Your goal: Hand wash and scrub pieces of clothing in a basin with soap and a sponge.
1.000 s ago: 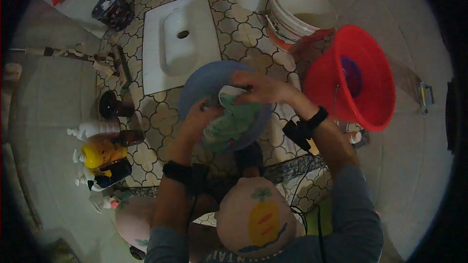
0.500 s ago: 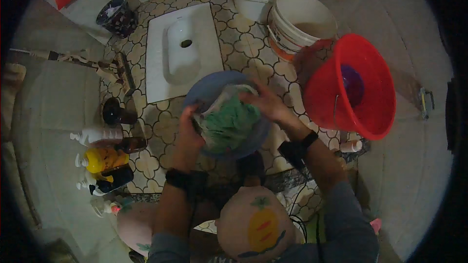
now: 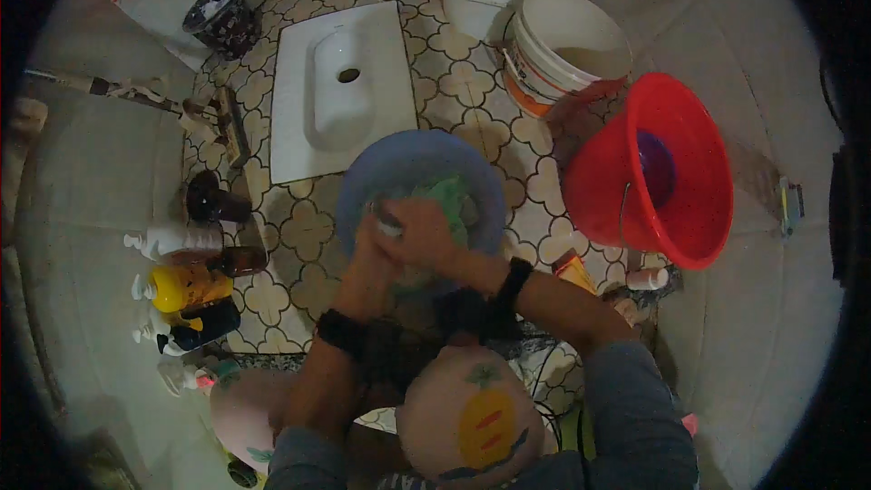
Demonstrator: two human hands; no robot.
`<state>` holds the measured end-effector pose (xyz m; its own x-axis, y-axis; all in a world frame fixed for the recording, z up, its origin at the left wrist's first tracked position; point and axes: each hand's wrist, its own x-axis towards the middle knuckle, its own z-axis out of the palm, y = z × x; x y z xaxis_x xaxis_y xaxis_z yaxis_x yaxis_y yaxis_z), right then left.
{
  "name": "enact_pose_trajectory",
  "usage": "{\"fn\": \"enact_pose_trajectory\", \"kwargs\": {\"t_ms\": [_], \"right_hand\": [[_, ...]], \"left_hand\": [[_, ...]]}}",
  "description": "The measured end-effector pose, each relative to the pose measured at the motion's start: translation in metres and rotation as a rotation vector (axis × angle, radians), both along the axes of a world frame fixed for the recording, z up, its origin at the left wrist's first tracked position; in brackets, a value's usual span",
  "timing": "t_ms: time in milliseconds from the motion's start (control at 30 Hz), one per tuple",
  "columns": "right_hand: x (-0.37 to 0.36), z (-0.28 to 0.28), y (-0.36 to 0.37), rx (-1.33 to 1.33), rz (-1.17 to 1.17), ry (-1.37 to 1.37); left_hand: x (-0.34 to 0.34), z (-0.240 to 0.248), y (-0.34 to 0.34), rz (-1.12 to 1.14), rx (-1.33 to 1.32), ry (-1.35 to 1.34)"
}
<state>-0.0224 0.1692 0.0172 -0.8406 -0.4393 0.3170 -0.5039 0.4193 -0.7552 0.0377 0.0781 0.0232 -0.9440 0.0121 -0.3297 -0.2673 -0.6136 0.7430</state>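
A blue-grey basin (image 3: 363, 168) stands on the tiled floor in front of me. In it lies a soft, crumpled green and whitish cloth (image 3: 446, 192), largely covered by my hands. My left hand (image 3: 367, 254) and my right hand (image 3: 419, 229) are pressed together over the basin's left part. Both are closed, and a whitish bit of the cloth shows between them. The fingertips are partly hidden, and the hands are slightly blurred.
Beyond the basin is a white squat toilet (image 3: 390, 100). To the right stand a red bucket (image 3: 594, 181) and white buckets (image 3: 522, 14). Several pump bottles (image 3: 181, 289) line the left wall, near a floor brush (image 3: 231, 132). A small box (image 3: 573, 270) lies right of my forearm.
My hands were apart at opposite sides of the spread cloth. The right has come left and down to meet the left, and the cloth now sits lower in the basin.
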Motion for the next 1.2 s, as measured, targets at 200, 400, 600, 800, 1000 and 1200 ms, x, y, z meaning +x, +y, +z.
{"fn": "enact_pose_trajectory", "kwargs": {"t_ms": [200,400,600,800,1000,1200], "right_hand": [[-0.072,-0.006,0.040,-0.255,-0.077,-0.652],[-0.022,0.012,0.032,-0.392,0.447,-0.513],[-0.017,0.007,-0.008,0.232,0.024,-0.108],[0.007,-0.005,-0.013,0.138,0.111,0.019],[-0.067,-0.003,0.028,-0.164,0.208,-0.381],[0.004,0.007,0.010,-0.214,0.337,-0.170]], "left_hand": [[-0.011,-0.009,-0.008,-0.204,0.229,-0.261],[-0.014,-0.021,-0.021,-0.046,0.378,-0.309],[-0.006,-0.005,0.015,0.004,0.308,-0.381],[0.012,-0.022,-0.004,-0.059,0.310,-0.123],[-0.019,-0.008,-0.002,-0.134,0.233,-0.324],[0.006,-0.013,-0.008,-0.028,0.088,0.034]]}}
